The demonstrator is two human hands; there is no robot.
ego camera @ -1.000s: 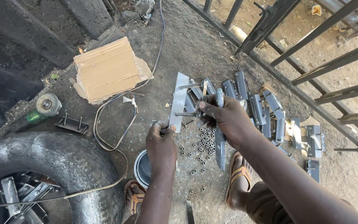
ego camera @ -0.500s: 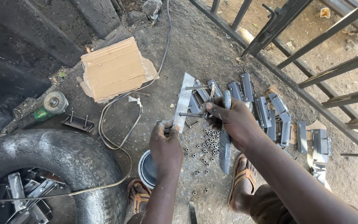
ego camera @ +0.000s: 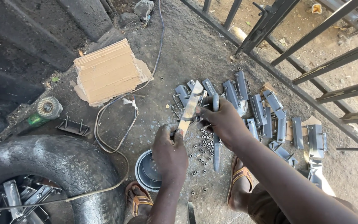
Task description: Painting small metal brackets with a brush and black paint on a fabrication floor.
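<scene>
The left hand (ego camera: 170, 151) is closed around the lower end of a flat, bright metal bracket (ego camera: 190, 108), a long narrow strip that tilts up and away over the ground. The right hand (ego camera: 224, 121) has its fingers (ego camera: 204, 114) curled closed near the strip's middle, pinching something small against it; what exactly cannot be told. A long grey steel tool (ego camera: 216, 141) runs under the right hand, its handle pointing down toward the sandalled feet.

Below the hands, small hexagonal steel nuts (ego camera: 201, 150) lie scattered on the rough, dusty concrete floor (ego camera: 179, 49). Just behind and to the right, more grey folded-steel brackets (ego camera: 266, 118) lie in loose rows, some touching. A round dark metal bowl (ego camera: 148, 171) sits by the left foot. A worn black rubber tyre (ego camera: 59, 166) fills the lower left corner, with metal pieces inside it. A stack of corrugated cardboard (ego camera: 108, 72) lies well apart at upper left, near a green angle grinder (ego camera: 42, 114) and a thin cable (ego camera: 117, 120). Dark iron railings (ego camera: 311, 49) cross the upper right.
</scene>
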